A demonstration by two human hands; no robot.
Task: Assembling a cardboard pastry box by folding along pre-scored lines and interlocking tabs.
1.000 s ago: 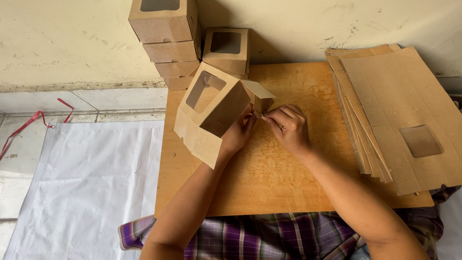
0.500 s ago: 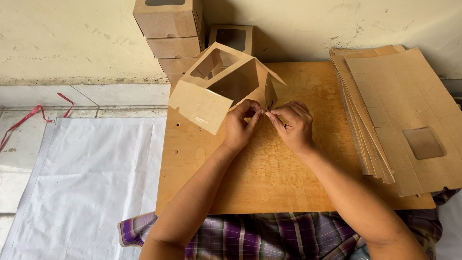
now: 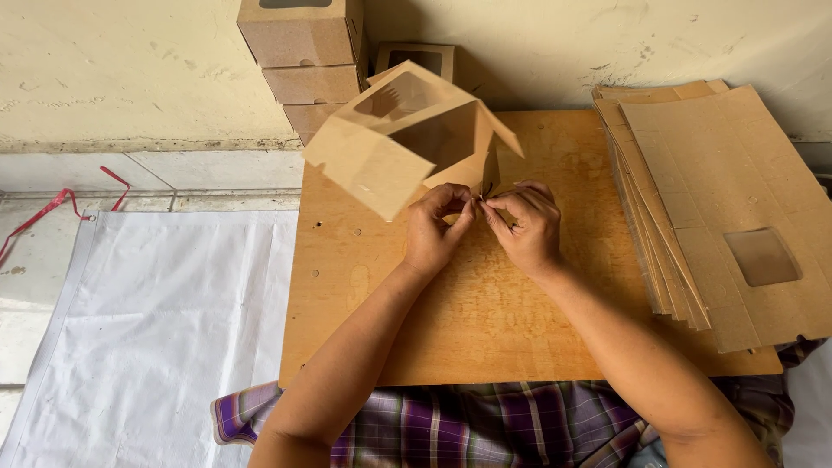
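Left hand (image 3: 436, 232) and right hand (image 3: 526, 227) meet fingertip to fingertip at the centre of the view. Both are curled nearly closed, thumbs and forefingers pinching a small flap at the lower corner of a half-folded brown kraft cardboard box with a clear window panel (image 3: 407, 139). The box is tilted, raised off the surface, reaching from the pinch toward 11 o'clock; its open side faces the camera, and the window face is turned upward.

At 12 o'clock, against the wall, a stack of finished brown cardboard boxes (image 3: 308, 61), the top one showing a window cut-out. Just beside it, partly hidden behind the held box, a single small brown window box (image 3: 420, 59).

At 3 o'clock, a thick fanned pile of flat unfolded brown cardboard blanks (image 3: 719, 191); the top sheet has a rounded rectangular clear window near its lower right. The pile overhangs the right edge of the board.

Everything rests on a light-brown wooden board tabletop (image 3: 485, 321), with a few small holes along its left side.

At 9 o'clock, a white plastic sheet (image 3: 147, 338) spread on pale floor tiles. A thin red strap (image 3: 61, 204) lies at its upper left corner.

Behind, a cream painted wall (image 3: 121, 69), scuffed and stained.

At 6 o'clock, purple plaid cloth (image 3: 485, 429) across the person's lap.
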